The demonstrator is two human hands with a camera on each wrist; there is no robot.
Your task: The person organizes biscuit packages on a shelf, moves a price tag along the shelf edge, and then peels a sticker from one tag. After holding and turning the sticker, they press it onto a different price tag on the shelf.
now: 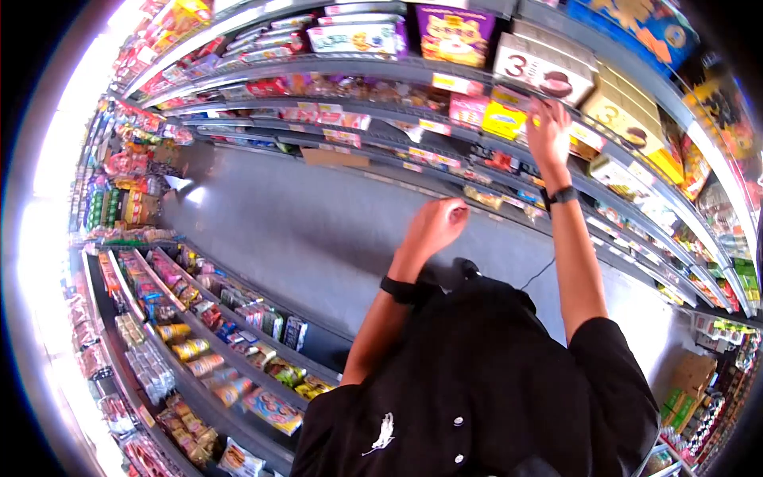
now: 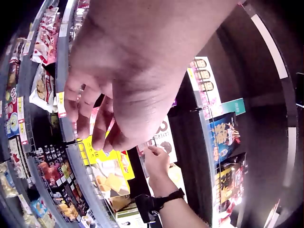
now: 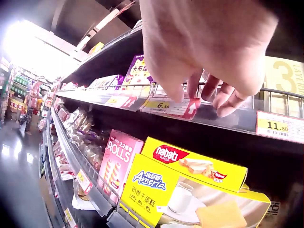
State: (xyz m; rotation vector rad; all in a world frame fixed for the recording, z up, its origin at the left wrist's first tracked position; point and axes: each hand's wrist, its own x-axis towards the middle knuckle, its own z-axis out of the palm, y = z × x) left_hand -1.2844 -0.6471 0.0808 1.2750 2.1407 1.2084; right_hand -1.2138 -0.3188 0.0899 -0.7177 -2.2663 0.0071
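Two hands are raised toward the snack shelves in front of you. Your right hand point(image 1: 548, 131) reaches to the front rail of the upper shelf point(image 3: 118, 97), its fingers point(image 3: 223, 99) loosely curled just over the red-and-white price tag point(image 3: 172, 107); the right-wrist view shows the fingertips at or just above the rail, holding nothing, so this grip is loose and empty. Directly below that hand, on the next shelf down, stands the yellow wafer box point(image 3: 156, 190) with a yellow Nabati box point(image 3: 194, 164) behind it and a pink Rolls box point(image 3: 118, 164) just beside it on the left. Your left hand point(image 1: 435, 222) hangs lower and nearer your body, apart from the shelves, with its fingers point(image 2: 83, 107) drooping in a relaxed curl around nothing. From the left-wrist view your right hand point(image 2: 156, 159) appears beyond, up against the shelf beside a white box printed with a large numeral 3 point(image 1: 544, 70). Both wrists carry black bands.
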